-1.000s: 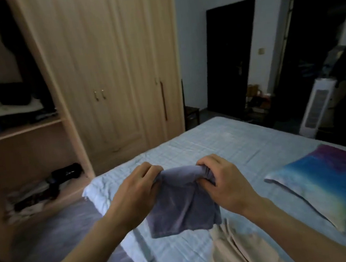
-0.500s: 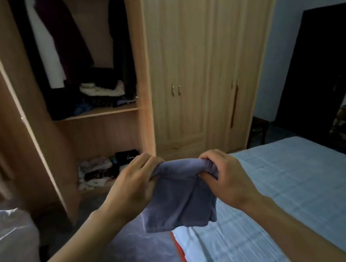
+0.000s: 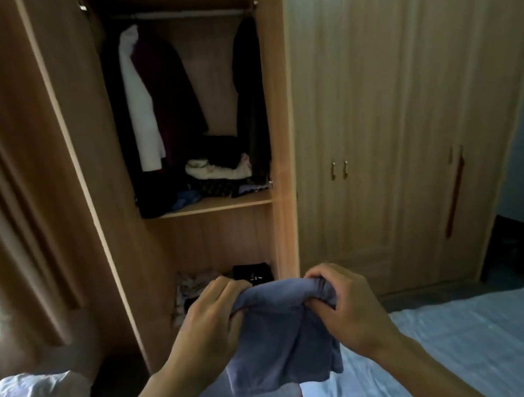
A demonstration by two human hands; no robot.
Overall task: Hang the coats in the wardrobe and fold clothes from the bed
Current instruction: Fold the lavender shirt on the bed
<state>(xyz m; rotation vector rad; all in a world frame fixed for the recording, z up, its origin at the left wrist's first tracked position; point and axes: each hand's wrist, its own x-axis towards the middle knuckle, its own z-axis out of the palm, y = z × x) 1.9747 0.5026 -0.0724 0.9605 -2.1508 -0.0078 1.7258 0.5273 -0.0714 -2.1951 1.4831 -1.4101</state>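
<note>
Fabric is hanging in mid-air: a folded blue-grey garment (image 3: pixel 282 344), held up just beside the near corner of the bed (image 3: pixel 471 354). The left hand (image 3: pixel 209 320) is pinching its top-left corner and the right hand (image 3: pixel 350 306) is bunching the top-right one. Each grip is clamped on the cloth, with fingers curling over the top fold. That top edge is running left to right between the hands, and the rest is drooping straight down.

The open compartment of the wardrobe (image 3: pixel 278 130) is lying ahead and slightly left. Its shelf (image 3: pixel 215 208) is sitting well above the garment and already carrying a pile of clothes (image 3: pixel 218 174) under the hanging coats (image 3: pixel 168 94). The left hand is looking the nearer one to that opening.

Compared with a second ago, the view is swinging off the bed to face the wardrobe squarely. The two-handed hold on the garment is staying as it was.
</note>
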